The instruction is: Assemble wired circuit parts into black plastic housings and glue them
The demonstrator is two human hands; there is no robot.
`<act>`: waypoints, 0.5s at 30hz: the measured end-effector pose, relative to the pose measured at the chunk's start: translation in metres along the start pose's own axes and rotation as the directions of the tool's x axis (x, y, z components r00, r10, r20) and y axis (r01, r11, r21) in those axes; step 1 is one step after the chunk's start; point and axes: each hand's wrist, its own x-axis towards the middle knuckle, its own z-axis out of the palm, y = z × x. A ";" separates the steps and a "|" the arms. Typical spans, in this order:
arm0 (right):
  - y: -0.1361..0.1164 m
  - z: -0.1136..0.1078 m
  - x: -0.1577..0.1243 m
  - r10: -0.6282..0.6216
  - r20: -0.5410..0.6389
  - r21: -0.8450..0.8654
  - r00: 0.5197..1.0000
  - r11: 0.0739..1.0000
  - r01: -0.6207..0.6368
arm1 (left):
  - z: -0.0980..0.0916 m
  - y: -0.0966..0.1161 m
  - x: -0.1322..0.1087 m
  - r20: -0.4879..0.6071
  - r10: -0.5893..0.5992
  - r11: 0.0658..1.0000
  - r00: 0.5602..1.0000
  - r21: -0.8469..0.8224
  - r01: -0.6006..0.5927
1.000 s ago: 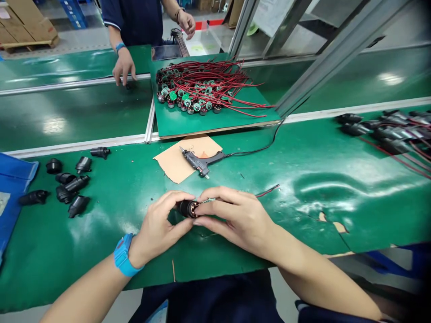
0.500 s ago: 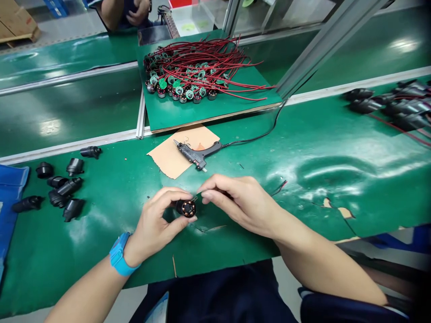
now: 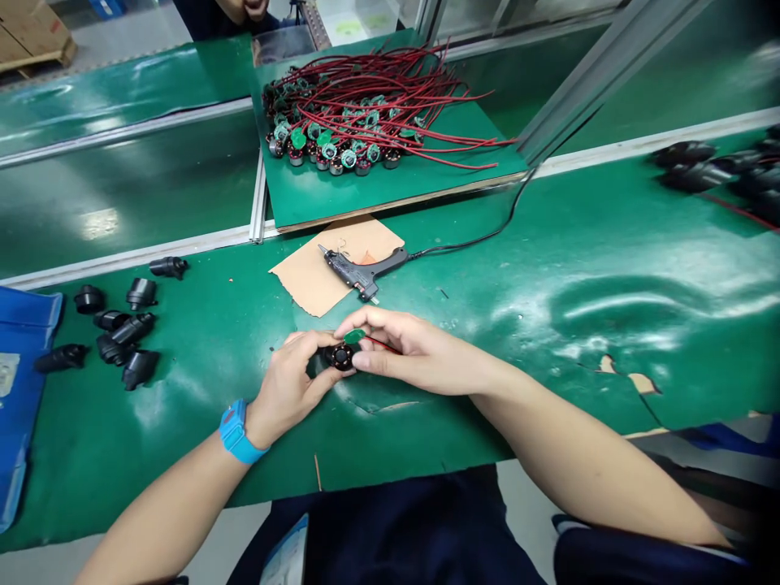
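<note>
My left hand (image 3: 292, 374) is closed round a small black motor in a round housing (image 3: 340, 357), its face with a ring of copper-coloured spots turned toward me. A green round circuit board (image 3: 354, 335) stands tilted at the motor's upper edge, with a red and black wire (image 3: 383, 344) running from it under my right hand (image 3: 414, 349). The right fingers are closed at the board, and the right thumb tip lies against the motor's side. Just beyond my hands a black glue gun (image 3: 362, 272) rests on a piece of brown cardboard (image 3: 298, 280).
Several black plastic housings (image 3: 134, 327) lie at the left beside a blue bin (image 3: 24, 390). On a raised green board (image 3: 341, 199) are many motors with red wires (image 3: 390, 97). More black parts (image 3: 695, 166) lie far right. A person's hand (image 3: 256, 10) shows at the top.
The green circuit board now shows upright at the motor's edge, between my fingers. My right hand has moved in against the motor, and the wire end that lay beyond my right wrist is gone from there.
</note>
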 end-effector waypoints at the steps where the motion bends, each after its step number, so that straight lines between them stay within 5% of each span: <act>1: 0.000 0.004 0.001 0.004 -0.009 0.071 1.000 0.997 -0.004 | -0.001 0.001 -0.001 -0.015 0.020 1.000 1.000 0.003 -0.020; 6: 0.001 0.022 0.004 0.003 -0.101 0.164 0.995 0.986 0.014 | -0.005 0.006 -0.004 -0.057 0.096 0.995 0.994 -0.005 -0.097; 15: 0.005 0.019 0.002 -0.015 -0.019 0.205 1.000 0.979 0.019 | -0.005 0.005 -0.002 -0.079 0.146 0.989 0.986 0.012 -0.146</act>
